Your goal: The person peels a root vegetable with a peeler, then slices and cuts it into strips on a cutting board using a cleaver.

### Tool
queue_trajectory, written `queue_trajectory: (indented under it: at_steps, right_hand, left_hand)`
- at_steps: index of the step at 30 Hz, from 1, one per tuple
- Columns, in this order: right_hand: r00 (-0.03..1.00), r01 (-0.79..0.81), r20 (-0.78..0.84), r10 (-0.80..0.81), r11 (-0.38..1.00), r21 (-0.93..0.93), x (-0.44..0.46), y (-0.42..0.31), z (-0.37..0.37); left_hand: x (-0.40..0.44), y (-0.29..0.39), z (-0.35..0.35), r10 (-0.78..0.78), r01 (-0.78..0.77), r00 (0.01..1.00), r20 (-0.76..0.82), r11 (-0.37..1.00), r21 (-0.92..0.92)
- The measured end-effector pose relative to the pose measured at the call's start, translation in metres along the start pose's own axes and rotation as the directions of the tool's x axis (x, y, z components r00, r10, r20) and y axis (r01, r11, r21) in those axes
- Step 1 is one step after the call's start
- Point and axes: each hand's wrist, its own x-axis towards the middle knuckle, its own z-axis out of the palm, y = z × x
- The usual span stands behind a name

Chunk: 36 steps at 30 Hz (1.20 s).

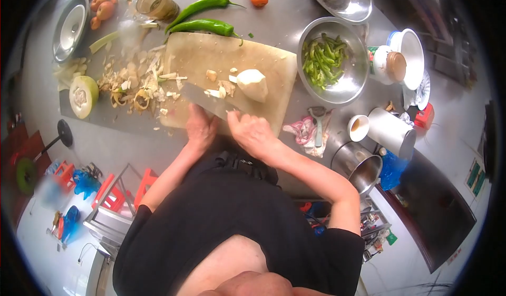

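The knife [207,101] is over the cutting board [263,53], fingers of the right hand [254,134] wrapped round its grip end, probably for control. Can't tell if the left hand's [200,130] fingers pinch anything. Metal bowl [354,88] beside the board, likely for easy reach.

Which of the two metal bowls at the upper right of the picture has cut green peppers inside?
The lower bowl, just right of the cutting board: green pepper pieces lie in it. The upper bowl shows none.
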Motion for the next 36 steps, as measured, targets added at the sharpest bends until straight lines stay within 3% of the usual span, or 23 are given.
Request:
queue_trajectory:
  at_steps: [5, 7, 8, 10, 11, 13, 17, 19, 26, 29, 31, 35, 36]
  right_hand:
    - [0.993, 0.012, -0.114, -0.011, 1.000, 0.010, 0.031, 0.014, 0.020]
    - [0.990, -0.117, -0.051, 0.131, 0.971, 0.210, 0.036, 0.014, 0.010]
    - [0.989, -0.121, -0.054, 0.135, 0.970, 0.210, 0.035, 0.017, 0.015]
    - [0.983, -0.184, 0.056, 0.176, 0.961, 0.207, 0.039, 0.021, 0.021]
    - [0.984, -0.179, 0.052, 0.172, 0.963, 0.202, 0.031, 0.024, 0.021]
    - [0.997, -0.053, -0.045, 0.060, 0.988, 0.146, -0.005, 0.013, 0.003]
    - [0.999, -0.044, 0.029, 0.043, 0.998, 0.043, -0.025, 0.003, -0.018]
    - [0.998, -0.060, 0.029, 0.059, 0.998, 0.032, -0.020, 0.003, -0.012]
    - [0.998, -0.062, 0.003, 0.062, 0.981, 0.182, 0.044, 0.019, 0.031]
    - [0.997, -0.070, 0.030, 0.065, 0.976, 0.207, 0.038, 0.013, 0.014]
    - [0.997, -0.079, 0.020, 0.076, 0.976, 0.203, 0.023, 0.017, 0.008]
    - [0.994, -0.103, 0.048, 0.097, 0.979, 0.174, -0.001, 0.034, 0.006]
    - [0.993, -0.107, 0.063, 0.098, 0.980, 0.168, -0.005, 0.033, 0.006]
  left_hand:
    - [0.003, 0.012, 0.000, -0.035, 0.032, 0.997, -0.068, 0.999, -0.043]
    - [0.001, 0.009, 0.000, 0.009, -0.018, 0.995, -0.096, 0.996, -0.091]
    - [0.000, 0.004, 0.000, 0.013, -0.022, 0.995, -0.094, 0.996, -0.091]
    - [0.005, -0.001, -0.002, -0.048, 0.039, 0.999, -0.024, 0.957, -0.289]
    - [0.009, -0.002, -0.001, -0.046, 0.035, 0.999, -0.030, 0.956, -0.291]
    - [0.002, 0.007, -0.007, -0.212, 0.218, 0.976, 0.057, 0.907, -0.360]
    - [0.005, 0.002, -0.004, -0.211, 0.213, 0.976, 0.046, 0.909, -0.357]
    - [0.007, 0.007, -0.007, -0.158, 0.149, 0.987, -0.013, 0.953, -0.264]
    - [0.014, 0.010, -0.019, -0.183, 0.196, 0.981, 0.071, 0.942, -0.272]
    - [0.008, -0.001, -0.030, -0.245, 0.268, 0.963, 0.115, 0.922, -0.278]
    - [0.014, -0.004, -0.039, -0.198, 0.192, 0.977, 0.074, 0.978, 0.081]
    - [0.022, 0.001, -0.046, -0.152, 0.152, 0.985, -0.080, 0.988, -0.010]
    - [0.024, 0.001, -0.045, -0.033, 0.040, 0.997, -0.074, 0.994, 0.098]
